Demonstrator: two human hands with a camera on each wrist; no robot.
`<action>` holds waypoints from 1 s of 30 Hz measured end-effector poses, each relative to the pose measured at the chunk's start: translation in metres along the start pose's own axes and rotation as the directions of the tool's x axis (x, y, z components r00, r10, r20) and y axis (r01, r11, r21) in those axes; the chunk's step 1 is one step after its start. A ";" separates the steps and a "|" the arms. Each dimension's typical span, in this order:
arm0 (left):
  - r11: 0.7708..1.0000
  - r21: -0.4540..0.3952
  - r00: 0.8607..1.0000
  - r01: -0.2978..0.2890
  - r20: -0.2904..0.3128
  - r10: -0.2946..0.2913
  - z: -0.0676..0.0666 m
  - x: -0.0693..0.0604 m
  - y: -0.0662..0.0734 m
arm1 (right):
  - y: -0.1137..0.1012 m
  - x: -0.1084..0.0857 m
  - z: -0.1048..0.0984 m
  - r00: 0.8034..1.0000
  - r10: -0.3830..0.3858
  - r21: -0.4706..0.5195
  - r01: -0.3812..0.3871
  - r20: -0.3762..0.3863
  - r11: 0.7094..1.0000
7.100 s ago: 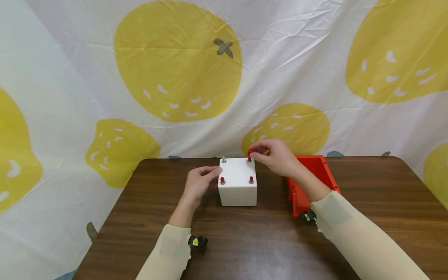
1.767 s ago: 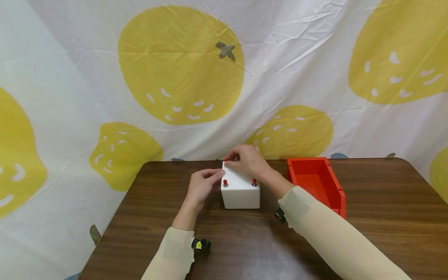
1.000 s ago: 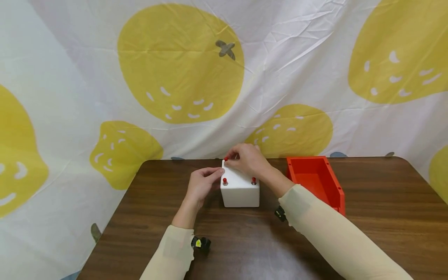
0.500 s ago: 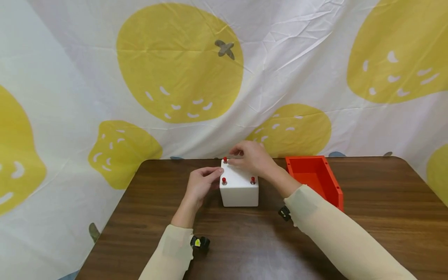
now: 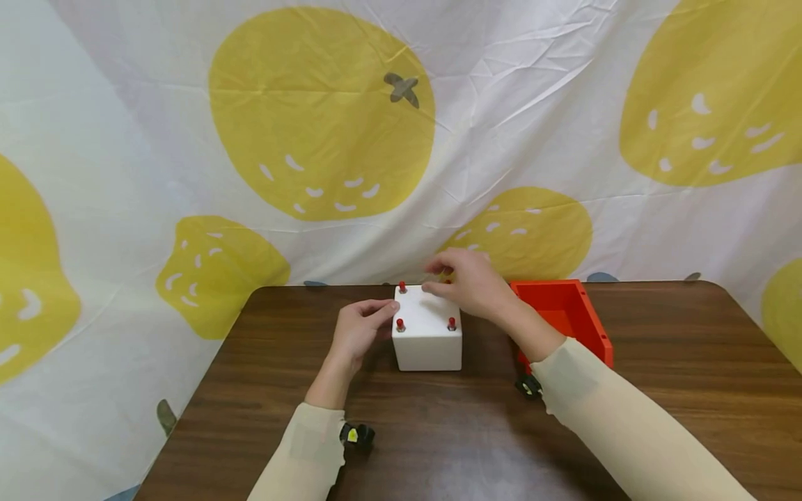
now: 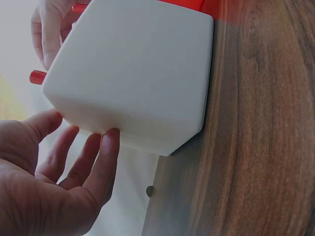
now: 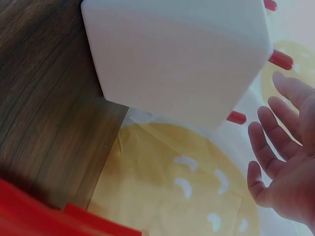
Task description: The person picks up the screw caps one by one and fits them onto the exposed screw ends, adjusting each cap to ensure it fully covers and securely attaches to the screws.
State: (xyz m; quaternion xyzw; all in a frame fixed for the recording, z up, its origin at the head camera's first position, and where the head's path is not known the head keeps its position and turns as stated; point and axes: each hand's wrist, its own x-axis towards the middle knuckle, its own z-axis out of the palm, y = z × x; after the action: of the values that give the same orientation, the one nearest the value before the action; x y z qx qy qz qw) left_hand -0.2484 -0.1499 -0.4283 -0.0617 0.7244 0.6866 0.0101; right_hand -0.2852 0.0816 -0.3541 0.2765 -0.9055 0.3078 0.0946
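A white box [image 5: 429, 351] stands on the table, with bolts rising from its top corners. Red caps cover the bolts: a back-left cap [image 5: 402, 287], a front-left cap [image 5: 400, 324] and a front-right cap [image 5: 452, 323]. Another at the back right is mostly behind my right hand [image 5: 473, 282]. That hand hovers over the box's back right, fingers spread and holding nothing; the right wrist view shows it apart from the caps. My left hand [image 5: 360, 327] touches the box's left side with its fingertips, thumb at the upper edge, as the left wrist view confirms.
A red open bin [image 5: 595, 320] stands to the right of the box, partly behind the right forearm. The dark wooden table [image 5: 426, 431] ends at a fruit-print cloth [image 5: 326, 139] hanging behind it. A black wrist camera [image 5: 357, 435] sits on each forearm.
The back-left bolt was bare at first and now carries a red cap. My right hand has let go of that cap and moved right and up. The left hand has stayed at the box.
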 end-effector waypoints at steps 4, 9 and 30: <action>1.000 0.001 1.000 0.006 -0.004 -0.006 -0.001 0.001 -0.001 | 0.000 -0.008 -0.007 1.000 0.009 0.020 -0.009 -0.006 1.000; 1.000 0.008 1.000 0.016 -0.009 -0.016 0.000 0.000 0.000 | 0.000 -0.020 -0.016 1.000 0.012 0.066 -0.012 -0.003 0.998; 1.000 -0.005 1.000 0.005 -0.009 -0.005 0.001 0.000 0.000 | 0.026 -0.074 -0.049 0.992 0.092 0.076 -0.085 -0.087 0.993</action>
State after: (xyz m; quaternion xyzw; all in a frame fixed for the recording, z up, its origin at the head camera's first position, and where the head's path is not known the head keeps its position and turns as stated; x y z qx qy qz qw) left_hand -0.2489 -0.1492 -0.4283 -0.0667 0.7225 0.6881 0.0084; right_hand -0.2384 0.1618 -0.3539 0.2251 -0.9000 0.3564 0.1114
